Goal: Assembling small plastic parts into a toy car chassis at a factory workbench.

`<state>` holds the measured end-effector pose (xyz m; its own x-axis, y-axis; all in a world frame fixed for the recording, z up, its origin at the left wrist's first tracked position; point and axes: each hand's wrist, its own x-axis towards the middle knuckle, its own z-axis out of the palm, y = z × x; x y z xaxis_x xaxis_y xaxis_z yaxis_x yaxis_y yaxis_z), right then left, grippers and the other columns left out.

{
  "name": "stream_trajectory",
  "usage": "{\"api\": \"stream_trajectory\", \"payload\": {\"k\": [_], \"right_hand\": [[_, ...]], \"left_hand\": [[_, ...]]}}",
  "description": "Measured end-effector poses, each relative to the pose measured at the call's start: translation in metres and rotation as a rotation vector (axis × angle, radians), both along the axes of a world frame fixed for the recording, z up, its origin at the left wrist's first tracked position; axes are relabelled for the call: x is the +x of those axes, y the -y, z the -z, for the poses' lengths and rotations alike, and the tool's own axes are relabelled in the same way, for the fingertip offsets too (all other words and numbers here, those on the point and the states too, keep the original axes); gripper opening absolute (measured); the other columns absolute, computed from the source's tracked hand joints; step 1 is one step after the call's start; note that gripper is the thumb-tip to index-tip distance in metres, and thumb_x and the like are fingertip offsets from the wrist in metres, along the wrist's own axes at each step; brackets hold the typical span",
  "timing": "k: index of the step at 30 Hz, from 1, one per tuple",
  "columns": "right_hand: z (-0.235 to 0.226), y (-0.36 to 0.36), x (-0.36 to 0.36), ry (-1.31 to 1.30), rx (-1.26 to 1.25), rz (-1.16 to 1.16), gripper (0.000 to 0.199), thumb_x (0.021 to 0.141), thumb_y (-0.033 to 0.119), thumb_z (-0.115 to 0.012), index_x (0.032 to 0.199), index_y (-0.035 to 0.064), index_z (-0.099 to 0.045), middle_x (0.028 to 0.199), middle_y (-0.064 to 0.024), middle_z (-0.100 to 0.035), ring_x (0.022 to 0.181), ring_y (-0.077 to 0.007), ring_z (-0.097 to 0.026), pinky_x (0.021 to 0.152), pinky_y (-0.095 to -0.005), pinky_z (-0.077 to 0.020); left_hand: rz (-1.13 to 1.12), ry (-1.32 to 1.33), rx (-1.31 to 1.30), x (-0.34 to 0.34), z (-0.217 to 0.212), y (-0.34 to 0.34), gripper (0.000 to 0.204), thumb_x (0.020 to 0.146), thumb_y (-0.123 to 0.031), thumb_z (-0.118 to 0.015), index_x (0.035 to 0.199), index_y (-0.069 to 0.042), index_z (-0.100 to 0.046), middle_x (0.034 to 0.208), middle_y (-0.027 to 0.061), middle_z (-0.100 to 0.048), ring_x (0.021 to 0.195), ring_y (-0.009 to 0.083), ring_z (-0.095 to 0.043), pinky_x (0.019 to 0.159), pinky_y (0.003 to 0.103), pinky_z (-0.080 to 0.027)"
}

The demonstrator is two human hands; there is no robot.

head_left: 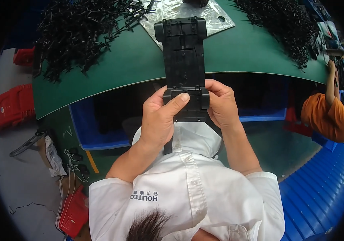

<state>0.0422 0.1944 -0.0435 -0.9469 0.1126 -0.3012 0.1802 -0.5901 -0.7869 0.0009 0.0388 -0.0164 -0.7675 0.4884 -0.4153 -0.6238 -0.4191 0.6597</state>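
Observation:
A long black plastic chassis-like part is held upright in front of me, its far end over the table edge. It has rounded blocks like wheels or wheel arches at its corners. My left hand grips the near left corner, with the thumb pressed flat on the part's face. On the near right corner, my right hand is closed around the side, its fingers curled partly behind. A silver metal-looking plate lies on the table beyond the part's far end.
The green table carries heaps of thin black plastic pieces at left and right. Blue bins sit beneath it. Red plastic parts and white cables are at left. Another person in orange works at right.

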Motion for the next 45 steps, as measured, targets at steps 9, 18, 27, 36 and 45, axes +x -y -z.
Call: {"api": "stream_trajectory", "payload": {"k": [9,18,27,36,45], "right_hand": [[0.001,-0.002,-0.004,0.060,0.047,0.003,0.017,0.083,-0.001,-0.058,0.098,-0.0037,-0.064,0.085,-0.0049,-0.066,0.073,-0.0077,-0.060,0.067,-0.0196,-0.0491],[0.001,-0.003,-0.001,-0.029,0.021,-0.020,0.017,0.085,0.000,-0.057,0.100,-0.0041,-0.063,0.082,-0.0049,-0.065,0.068,-0.0073,-0.059,0.062,-0.0199,-0.0486],[-0.003,0.002,-0.001,0.025,-0.100,-0.042,0.027,0.089,0.005,-0.055,0.113,-0.0061,-0.058,0.094,-0.0099,-0.066,0.077,-0.0130,-0.063,0.070,-0.0235,-0.0517],[-0.002,0.001,0.000,-0.033,-0.329,-0.025,0.042,0.086,0.007,-0.055,0.125,-0.0074,-0.047,0.109,-0.0137,-0.060,0.097,-0.0149,-0.058,0.086,-0.0273,-0.0469],[-0.012,0.006,0.004,-0.138,0.008,0.168,0.061,0.078,0.002,-0.066,0.131,-0.0056,-0.037,0.114,-0.0145,-0.055,0.101,-0.0152,-0.056,0.086,-0.0271,-0.0483]], "left_hand": [[-0.024,-0.023,-0.050,-0.001,0.004,-0.005,0.023,0.084,-0.005,-0.063,0.105,0.003,-0.060,0.094,0.0071,-0.065,0.081,0.0102,-0.061,0.076,0.024,-0.050],[0.122,0.049,0.053,-0.015,0.019,0.003,0.029,0.085,-0.009,-0.062,0.109,0.004,-0.056,0.097,0.0103,-0.063,0.086,0.0166,-0.062,0.080,0.029,-0.050],[0.076,0.060,0.066,-0.018,0.015,0.007,0.024,0.085,-0.006,-0.062,0.106,0.005,-0.058,0.096,0.0103,-0.065,0.084,0.0157,-0.063,0.078,0.027,-0.051],[0.028,-0.049,-0.054,-0.015,0.009,-0.001,0.022,0.085,-0.004,-0.062,0.104,0.004,-0.060,0.096,0.0097,-0.065,0.084,0.0133,-0.062,0.077,0.025,-0.050],[0.093,0.003,0.009,-0.017,-0.002,-0.009,0.023,0.083,-0.005,-0.063,0.104,0.004,-0.060,0.096,0.0089,-0.065,0.084,0.0130,-0.062,0.078,0.026,-0.050]]}}
